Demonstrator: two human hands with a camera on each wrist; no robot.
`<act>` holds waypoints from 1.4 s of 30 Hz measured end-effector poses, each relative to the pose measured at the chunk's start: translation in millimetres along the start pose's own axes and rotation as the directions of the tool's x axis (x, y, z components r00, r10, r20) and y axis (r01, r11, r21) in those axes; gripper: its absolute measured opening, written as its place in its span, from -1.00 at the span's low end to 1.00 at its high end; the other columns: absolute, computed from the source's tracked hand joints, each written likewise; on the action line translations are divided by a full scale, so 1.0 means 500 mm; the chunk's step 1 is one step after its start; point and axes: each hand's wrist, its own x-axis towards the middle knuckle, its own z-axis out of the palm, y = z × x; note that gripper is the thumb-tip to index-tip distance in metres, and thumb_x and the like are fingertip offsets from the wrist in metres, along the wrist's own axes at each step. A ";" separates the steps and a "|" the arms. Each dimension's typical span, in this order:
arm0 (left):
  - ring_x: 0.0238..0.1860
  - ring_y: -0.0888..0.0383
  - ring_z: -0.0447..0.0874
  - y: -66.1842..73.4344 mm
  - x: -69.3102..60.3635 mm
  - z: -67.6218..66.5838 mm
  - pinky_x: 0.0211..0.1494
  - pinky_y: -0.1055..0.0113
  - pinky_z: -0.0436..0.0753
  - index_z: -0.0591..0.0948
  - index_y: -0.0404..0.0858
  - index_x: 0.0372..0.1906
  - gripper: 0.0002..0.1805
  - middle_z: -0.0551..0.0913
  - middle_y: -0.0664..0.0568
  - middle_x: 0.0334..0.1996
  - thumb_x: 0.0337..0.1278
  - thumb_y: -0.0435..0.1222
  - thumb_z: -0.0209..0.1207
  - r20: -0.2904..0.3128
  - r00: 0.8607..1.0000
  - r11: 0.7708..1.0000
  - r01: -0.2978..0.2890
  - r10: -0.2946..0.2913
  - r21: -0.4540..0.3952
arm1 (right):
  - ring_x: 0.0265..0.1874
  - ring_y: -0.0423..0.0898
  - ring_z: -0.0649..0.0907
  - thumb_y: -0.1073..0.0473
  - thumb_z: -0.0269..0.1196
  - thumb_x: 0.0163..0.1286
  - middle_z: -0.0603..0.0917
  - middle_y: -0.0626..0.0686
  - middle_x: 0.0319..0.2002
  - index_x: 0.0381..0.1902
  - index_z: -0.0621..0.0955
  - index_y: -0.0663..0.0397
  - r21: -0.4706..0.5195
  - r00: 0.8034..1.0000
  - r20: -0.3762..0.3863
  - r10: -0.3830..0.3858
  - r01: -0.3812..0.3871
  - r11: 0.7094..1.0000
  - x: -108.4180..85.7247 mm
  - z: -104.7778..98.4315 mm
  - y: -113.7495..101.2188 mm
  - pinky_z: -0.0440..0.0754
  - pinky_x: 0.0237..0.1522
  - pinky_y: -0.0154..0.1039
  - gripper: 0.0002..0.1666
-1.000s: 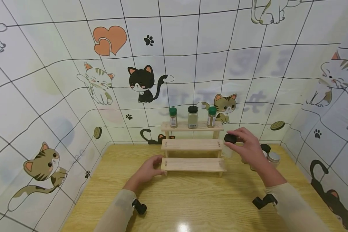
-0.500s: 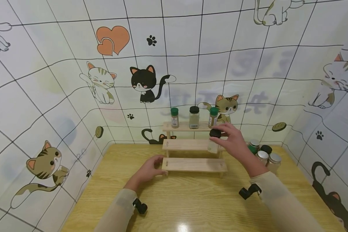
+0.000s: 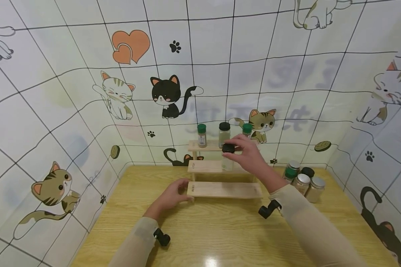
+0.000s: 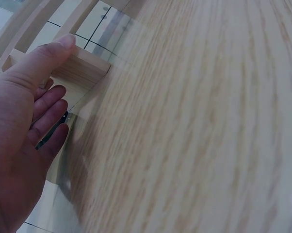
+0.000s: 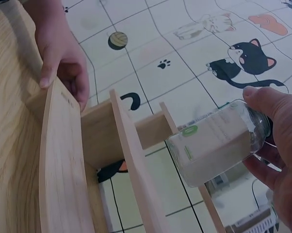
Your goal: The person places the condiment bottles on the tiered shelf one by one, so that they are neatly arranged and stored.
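Observation:
My right hand [image 3: 248,154] grips a clear glass spice jar [image 5: 214,143] by its black lid [image 3: 228,148], near the middle tier of a three-tier wooden spice rack [image 3: 224,190]. In the right wrist view the jar shows a pale label with a green mark and hangs above the tiers, tilted in that view. Whether its base touches the middle board cannot be told. My left hand [image 3: 171,196] holds the left end of the lowest tier, thumb in front and fingers behind; the left wrist view shows that thumb [image 4: 54,53] on the wood.
On the top tier stand a green-capped jar [image 3: 202,135], a black-capped jar [image 3: 224,129] and another green-capped jar [image 3: 247,129], partly hidden by the right hand. Several more jars [image 3: 315,189] cluster on the table [image 3: 200,230] at right. Cat-patterned walls [image 3: 207,78] enclose the back and sides.
My right hand has carried the black-lidded jar leftward, from beside the rack's right end to the middle of its tiers. The left hand has kept its hold on the rack.

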 end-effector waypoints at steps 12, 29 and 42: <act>0.37 -0.04 0.62 0.012 -0.005 0.000 0.53 -0.14 0.48 0.55 -0.21 0.50 -0.18 0.71 0.00 0.30 0.22 -0.10 0.65 -0.007 1.000 1.000 0.015 -0.015 0.008 | 0.07 0.09 0.73 0.18 0.59 0.44 0.62 0.12 0.12 0.32 0.76 0.11 0.127 0.999 0.048 0.010 -0.016 0.992 0.045 0.071 -0.008 0.79 0.15 0.02 -0.47; 0.38 -0.06 0.61 0.007 -0.001 0.000 0.56 -0.17 0.45 0.55 -0.23 0.49 -0.14 0.71 -0.02 0.28 0.17 -0.05 0.67 -0.012 1.000 1.000 0.023 -0.022 0.018 | 0.11 0.13 0.74 0.22 0.55 0.47 0.61 0.13 0.18 0.37 0.71 0.22 0.209 0.991 0.088 0.098 -0.114 0.971 0.087 0.145 -0.001 0.79 0.17 -0.06 -0.44; 0.41 -0.09 0.59 0.012 -0.003 -0.002 0.55 -0.18 0.46 0.52 -0.23 0.53 -0.14 0.69 -0.04 0.32 0.22 -0.07 0.64 -0.009 1.000 0.999 0.025 -0.024 0.020 | 0.20 0.13 0.70 0.19 0.55 0.48 0.63 0.13 0.23 0.42 0.69 0.18 0.205 0.992 0.062 0.109 -0.119 0.972 0.081 0.187 0.019 0.69 0.32 0.15 -0.39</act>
